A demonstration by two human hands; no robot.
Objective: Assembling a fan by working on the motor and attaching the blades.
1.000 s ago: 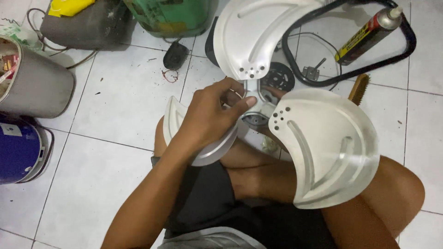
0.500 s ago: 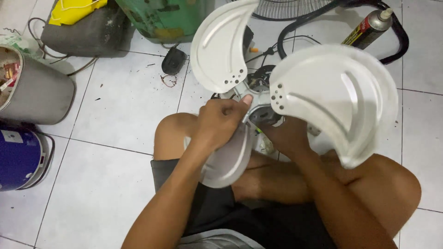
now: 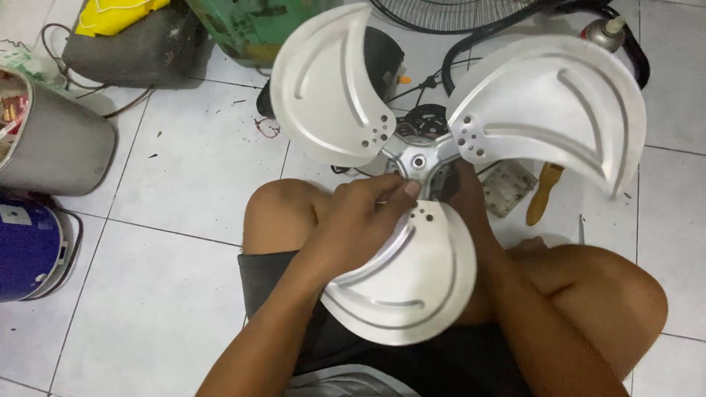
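Fan blade [image 3: 404, 283] edge pinched by left hand [image 3: 360, 220], right hand [image 3: 465, 192] grip hidden, bare tile [image 3: 169, 184] leftward

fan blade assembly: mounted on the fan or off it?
Off. The three-blade assembly is held over the lap by the left hand and right hand; the grille lies apart.

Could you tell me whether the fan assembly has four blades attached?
No, the fan assembly carries three silver blades around its hub, with the left hand on the lowest one.
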